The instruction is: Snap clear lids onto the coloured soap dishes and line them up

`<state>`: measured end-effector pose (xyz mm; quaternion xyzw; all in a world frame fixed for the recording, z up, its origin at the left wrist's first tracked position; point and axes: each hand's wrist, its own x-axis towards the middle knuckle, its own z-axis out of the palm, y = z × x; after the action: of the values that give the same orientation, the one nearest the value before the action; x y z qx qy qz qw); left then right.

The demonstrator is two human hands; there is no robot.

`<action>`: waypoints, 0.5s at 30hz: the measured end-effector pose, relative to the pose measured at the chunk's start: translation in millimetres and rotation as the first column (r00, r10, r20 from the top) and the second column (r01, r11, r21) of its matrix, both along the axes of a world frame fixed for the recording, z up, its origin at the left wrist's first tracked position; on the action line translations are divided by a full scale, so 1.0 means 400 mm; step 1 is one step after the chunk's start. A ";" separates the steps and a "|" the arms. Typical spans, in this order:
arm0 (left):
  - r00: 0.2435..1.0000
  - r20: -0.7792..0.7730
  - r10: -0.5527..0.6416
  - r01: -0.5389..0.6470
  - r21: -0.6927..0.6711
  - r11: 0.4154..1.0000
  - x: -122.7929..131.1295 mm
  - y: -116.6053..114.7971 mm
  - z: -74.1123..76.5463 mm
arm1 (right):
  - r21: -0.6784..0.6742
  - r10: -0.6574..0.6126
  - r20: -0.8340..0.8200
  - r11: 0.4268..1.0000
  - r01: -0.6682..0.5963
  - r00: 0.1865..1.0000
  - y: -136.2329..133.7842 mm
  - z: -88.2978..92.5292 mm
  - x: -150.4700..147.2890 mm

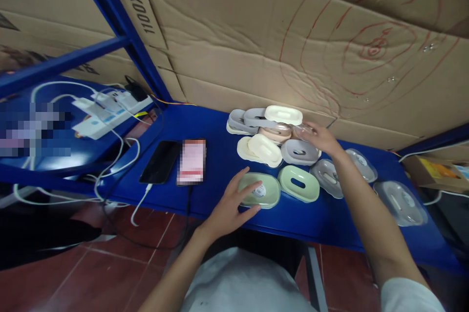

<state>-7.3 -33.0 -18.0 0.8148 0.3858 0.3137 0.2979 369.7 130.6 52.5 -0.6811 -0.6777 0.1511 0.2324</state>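
My left hand is spread open at the left side of a pale green soap box with a clear lid and a round label, its fingers lying over the lid. Further back, the fingers of my right hand are closed on a clear plastic lid. Below that lid sits a grey soap dish. An open green soap dish with an oval slot lies between my hands. Behind it are cream dishes, a pinkish one, grey dishes and a cream tray on top.
Lidded grey boxes lie on the right of the blue table. To the left are a dark phone, a lit phone and a power strip with white cables. A cardboard wall stands behind.
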 end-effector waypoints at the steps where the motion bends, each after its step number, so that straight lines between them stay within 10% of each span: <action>1: 1.000 0.004 0.001 -0.001 -0.005 1.000 0.000 0.001 -0.001 | 0.034 -0.002 0.025 0.999 0.002 1.000 -0.006 0.003 -0.007; 8: 0.996 -0.046 0.071 -0.073 -0.034 0.997 0.005 0.003 -0.006 | 0.288 -0.058 0.177 0.958 0.005 0.982 -0.093 0.016 -0.063; 12: 0.980 -0.125 0.153 -0.156 -0.017 0.988 -0.015 -0.014 -0.003 | 0.433 0.062 0.215 0.889 -0.152 0.975 -0.284 -0.008 -0.115; 15: 0.979 -0.171 0.108 -0.110 -0.001 0.994 -0.029 -0.041 -0.004 | 0.289 0.285 0.224 0.894 -0.343 0.932 -0.458 -0.056 -0.184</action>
<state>-18.8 -49.3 -19.6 0.8148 0.4556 0.2568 0.2503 296.3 -52.4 30.3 -0.5255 -0.8123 0.0130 0.2527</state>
